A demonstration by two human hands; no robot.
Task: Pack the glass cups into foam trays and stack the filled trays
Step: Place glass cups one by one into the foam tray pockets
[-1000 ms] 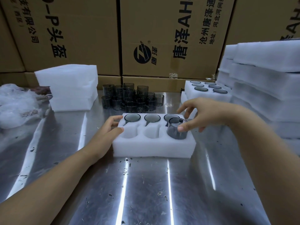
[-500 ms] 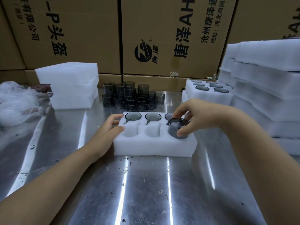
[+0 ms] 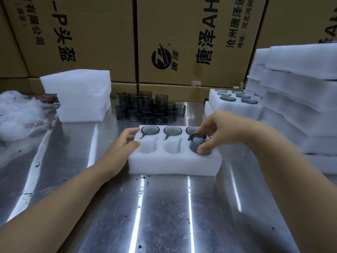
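Dim, glare streaks on steel table [image 3: 164, 207]

Foam tray [image 3: 173, 164] centre of table [image 3: 164, 216], loose cups [image 3: 149, 108] behind it, filled trays [image 3: 300, 99] right
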